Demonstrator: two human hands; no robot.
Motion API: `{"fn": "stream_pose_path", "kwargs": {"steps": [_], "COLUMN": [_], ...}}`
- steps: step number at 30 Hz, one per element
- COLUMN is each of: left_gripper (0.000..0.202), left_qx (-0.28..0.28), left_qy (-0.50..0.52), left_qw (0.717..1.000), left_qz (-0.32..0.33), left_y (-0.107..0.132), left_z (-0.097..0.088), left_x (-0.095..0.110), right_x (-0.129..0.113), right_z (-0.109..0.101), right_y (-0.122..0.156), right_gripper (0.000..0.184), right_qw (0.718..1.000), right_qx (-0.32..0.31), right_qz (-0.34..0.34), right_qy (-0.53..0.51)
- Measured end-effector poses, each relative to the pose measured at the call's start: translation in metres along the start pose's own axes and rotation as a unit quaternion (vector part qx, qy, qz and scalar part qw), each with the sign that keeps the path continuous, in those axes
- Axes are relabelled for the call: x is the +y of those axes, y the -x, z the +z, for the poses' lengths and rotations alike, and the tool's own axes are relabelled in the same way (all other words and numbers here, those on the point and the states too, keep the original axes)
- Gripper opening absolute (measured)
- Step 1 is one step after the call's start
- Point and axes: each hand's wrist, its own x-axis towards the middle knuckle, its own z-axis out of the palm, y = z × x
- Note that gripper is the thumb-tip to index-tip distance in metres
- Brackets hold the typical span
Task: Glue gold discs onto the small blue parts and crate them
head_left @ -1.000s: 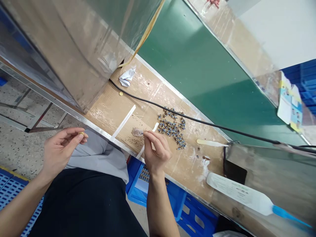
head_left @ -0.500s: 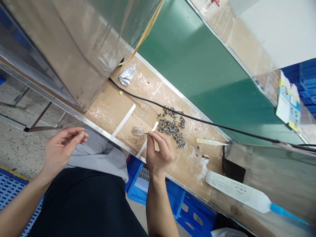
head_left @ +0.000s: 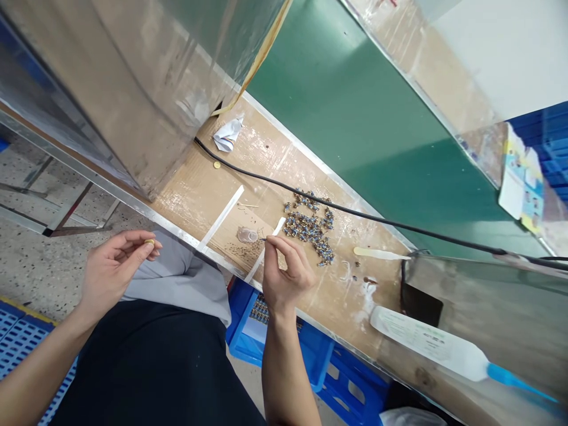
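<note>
My left hand (head_left: pixel 113 269) is closed in a pinch, off the table's front edge above my lap. Between thumb and fingertips shows a small round yellow piece (head_left: pixel 149 241). My right hand (head_left: pixel 288 275) pinches a tiny part (head_left: pixel 262 239) with a dark, bluish tip; most of it is hidden by the fingers. Just left of that tip lies a small clear plastic container (head_left: pixel 247 235) on the table. Tiny dark bits (head_left: pixel 237 249) are scattered around the container. Right of my right hand's fingers spreads a pile of small blue-and-brass metal parts (head_left: pixel 306 228).
A black cable (head_left: pixel 266 178) crosses the table. Behind it lie a crumpled wrapper (head_left: pixel 228 135) and, nearer, a yellow disc (head_left: pixel 217 165). To the right are a pale-handled tool (head_left: pixel 377 254) and a white bottle with blue nozzle (head_left: pixel 430 343). Blue crates (head_left: pixel 310 361) stand below the edge.
The view has shifted very slightly. Both hands keep their pinches, and my left hand sits a touch further right in the picture.
</note>
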Motion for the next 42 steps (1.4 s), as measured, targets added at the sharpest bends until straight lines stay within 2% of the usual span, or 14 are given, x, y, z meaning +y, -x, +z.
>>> {"fn": "stream_pose_path", "kwargs": {"steps": [9,19,23,28,32,36,39,42], "left_gripper": [0.029,0.029,0.032,0.040,0.039,0.032,0.029,0.027], "left_qx": [-0.005,-0.008,-0.012,-0.062,-0.116,-0.183,-0.208,-0.217], "left_qy": [0.009,0.001,-0.018,0.007,0.034,0.064,0.050,0.006], "left_qw": [1.000,1.000,1.000,0.998,0.992,0.980,0.977,0.974], "left_qz": [0.007,0.007,0.003,-0.020,-0.036,-0.033,0.012,0.070], "left_y": [0.000,0.001,0.001,0.000,0.005,0.012,0.015,0.016], "left_z": [0.001,0.000,-0.001,0.005,0.019,0.040,0.054,0.064], "left_x": [-0.002,-0.003,-0.007,-0.012,-0.012,-0.004,0.007,0.019], "right_x": [0.001,0.002,0.001,0.003,0.003,-0.014,-0.041,-0.065], "right_z": [0.000,0.000,-0.001,0.003,0.002,-0.009,-0.019,-0.023], "right_y": [-0.001,-0.002,-0.001,0.003,0.004,0.004,0.009,0.017], "right_gripper": [0.011,0.011,0.011,0.014,0.017,0.016,0.018,0.025], "right_qw": [0.998,0.998,0.999,1.000,0.999,0.998,0.990,0.982], "right_qx": [-0.032,-0.034,-0.015,0.001,0.015,0.041,0.040,0.018], "right_qz": [0.028,0.015,0.003,-0.017,-0.033,0.017,0.080,0.082], "right_qy": [-0.049,-0.047,-0.028,-0.005,0.010,-0.033,-0.107,-0.171]}}
